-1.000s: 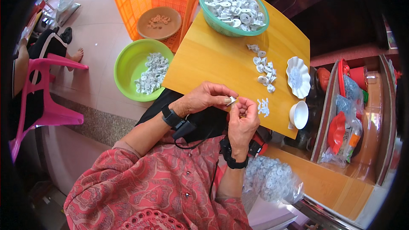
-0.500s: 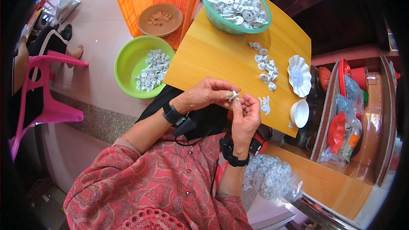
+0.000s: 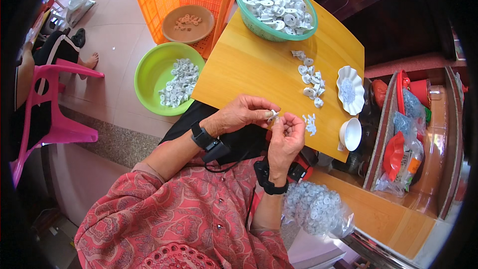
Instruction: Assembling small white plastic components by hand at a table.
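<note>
Between thumb and fingers, my left hand (image 3: 244, 114) pinches a small white round plastic part (image 3: 272, 115) just over the table's near edge. Against that part's right side my right hand (image 3: 286, 137) is closed, thumb and fingertips together; whatever tiny piece it may hold is hidden. To the right of my fingers lies a little heap of thin white plastic pieces (image 3: 309, 124) on the yellow wooden table (image 3: 234, 65). Farther back on the tabletop are several loose white round parts (image 3: 309, 77). A teal basket (image 3: 244, 17) heaped with similar parts stands at the far edge.
A green basin (image 3: 144, 79) with white parts stands left of the table, before an orange crate (image 3: 149, 0) and a brown bowl (image 3: 172, 32). On the table's right are a scalloped dish (image 3: 356, 104) and a white bowl (image 3: 352, 133). A plastic bag of parts (image 3: 318, 209) lies by my right forearm.
My right fingertips have shifted slightly against the white part, and the part has tilted in my left hand. Both hands stay in nearly the same place.
</note>
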{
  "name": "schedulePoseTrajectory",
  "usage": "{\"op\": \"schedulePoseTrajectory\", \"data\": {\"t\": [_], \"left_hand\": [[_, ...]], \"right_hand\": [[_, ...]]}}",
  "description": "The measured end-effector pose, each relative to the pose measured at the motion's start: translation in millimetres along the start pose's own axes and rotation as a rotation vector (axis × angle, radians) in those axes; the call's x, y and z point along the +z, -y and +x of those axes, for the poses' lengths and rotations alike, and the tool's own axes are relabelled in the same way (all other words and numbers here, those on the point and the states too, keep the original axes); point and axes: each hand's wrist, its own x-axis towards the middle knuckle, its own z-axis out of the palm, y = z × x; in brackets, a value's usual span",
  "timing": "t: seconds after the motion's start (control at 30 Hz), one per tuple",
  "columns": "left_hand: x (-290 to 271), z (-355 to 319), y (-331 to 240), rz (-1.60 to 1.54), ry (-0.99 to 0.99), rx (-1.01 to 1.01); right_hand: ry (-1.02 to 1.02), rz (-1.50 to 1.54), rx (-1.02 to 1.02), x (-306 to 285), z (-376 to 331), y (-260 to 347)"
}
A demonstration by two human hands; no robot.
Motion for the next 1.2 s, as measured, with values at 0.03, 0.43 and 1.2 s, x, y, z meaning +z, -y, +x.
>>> {"op": "schedulePoseTrajectory", "data": {"t": [0.03, 0.43, 1.2], "left_hand": [[0, 0, 0, -0.016, -0.005, -0.008], [2, 1, -1, 0.032, 0.001, 0.010], [-7, 137, -191, 0.991, -0.535, 0.656]], "right_hand": [[0.002, -0.070, -0.019, 0, 1, -1], [-0.041, -0.055, 0.017, 6, 0, -1], [-0.030, -0.149, -0.014, -11, -21, -25]]}}
